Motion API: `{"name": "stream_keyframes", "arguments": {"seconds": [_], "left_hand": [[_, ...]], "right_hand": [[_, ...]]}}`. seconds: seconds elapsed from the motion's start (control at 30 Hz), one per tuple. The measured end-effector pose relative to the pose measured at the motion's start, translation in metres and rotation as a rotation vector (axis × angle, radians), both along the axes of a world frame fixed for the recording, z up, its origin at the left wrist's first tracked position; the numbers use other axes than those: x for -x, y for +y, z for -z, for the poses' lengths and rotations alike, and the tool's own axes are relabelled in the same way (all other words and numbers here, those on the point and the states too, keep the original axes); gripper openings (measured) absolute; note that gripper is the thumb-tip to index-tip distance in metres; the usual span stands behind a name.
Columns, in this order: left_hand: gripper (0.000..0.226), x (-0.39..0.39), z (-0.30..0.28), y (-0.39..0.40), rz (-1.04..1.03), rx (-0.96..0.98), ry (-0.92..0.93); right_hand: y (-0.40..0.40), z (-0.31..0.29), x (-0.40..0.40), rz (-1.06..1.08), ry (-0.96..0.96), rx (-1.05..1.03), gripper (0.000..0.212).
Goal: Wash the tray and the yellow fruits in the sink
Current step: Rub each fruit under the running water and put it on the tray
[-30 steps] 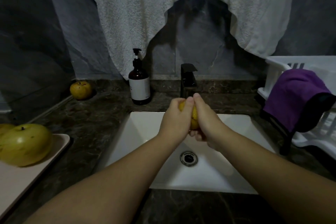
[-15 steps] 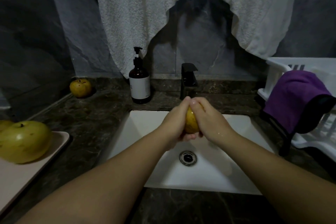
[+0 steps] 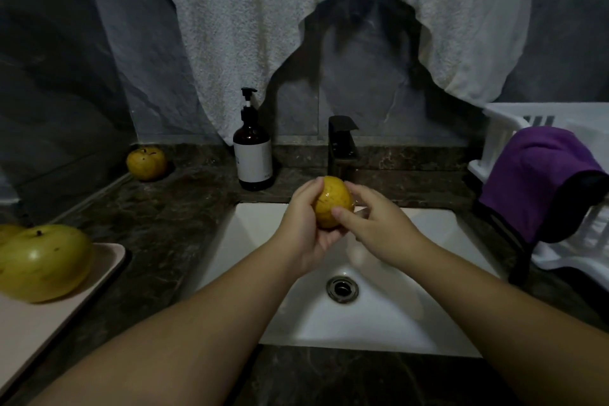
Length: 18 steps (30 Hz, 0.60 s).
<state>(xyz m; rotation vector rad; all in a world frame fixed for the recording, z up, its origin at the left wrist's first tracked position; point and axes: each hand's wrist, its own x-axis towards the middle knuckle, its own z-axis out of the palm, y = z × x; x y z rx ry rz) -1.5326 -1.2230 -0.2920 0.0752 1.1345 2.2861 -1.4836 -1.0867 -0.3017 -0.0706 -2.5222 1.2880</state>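
Head view: your hands have parted a little since half a second ago; then they were pressed close round the yellow fruit (image 3: 333, 201) with only a strip of peel showing, and now most of its glistening top and front is bare; the fruit has also come up slightly, sitting just in front of the black faucet (image 3: 342, 145) and above the back edge of the sink (image 3: 379, 316). I read that as a turn within the rub, not the end of it; one fruit is mid-wash, and the rest of the task is still ahead.

Your left hand (image 3: 304, 227) cups the fruit from below and from its left side, palm under it, fingers curled up round the far side; it carries the weight. Your right hand (image 3: 375, 229) is looser, thumb laid on the front of the peel and fingertips touching its right side; so both hands are clamped on the same fruit, apart from each other. Whether water runs from the faucet I cannot tell.

Left of the sink, the tray (image 3: 59, 316) lies on the surface (image 3: 171, 221) with a large yellow-green fruit (image 3: 43, 267) on it, unwashed as I judge; a smaller fruit (image 3: 146, 163) sits far back left of the sink, beyond the soap bottle (image 3: 253, 158).
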Motion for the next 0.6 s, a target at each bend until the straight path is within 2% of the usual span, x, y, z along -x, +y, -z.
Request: {"name": "stream_keyframes", "arguments": {"seconds": [0.07, 0.1, 0.27, 0.47, 0.6], "left_hand": [[0.056, 0.0021, 0.0009, -0.0002, -0.004, -0.001, 0.004], [0.056, 0.0029, 0.0014, 0.0003, -0.005, 0.004, 0.007], [0.055, 0.0026, -0.0001, 0.0017, -0.022, 0.036, 0.016], [0.047, 0.0062, 0.0032, 0.0003, 0.023, 0.015, 0.062], [0.050, 0.0065, 0.0033, -0.0006, 0.003, 0.051, 0.091]], "right_hand": [[0.0020, 0.0013, 0.0002, 0.033, 0.029, 0.045, 0.036], [0.0030, 0.0020, 0.0006, 0.042, 0.033, 0.066, 0.030], [0.0014, 0.0018, -0.0009, 0.040, 0.046, 0.141, 0.030], [-0.0010, -0.0001, -0.0020, 0.063, 0.021, 0.107, 0.039], [0.0017, -0.0068, -0.0015, 0.122, 0.018, 0.159, 0.024]]}}
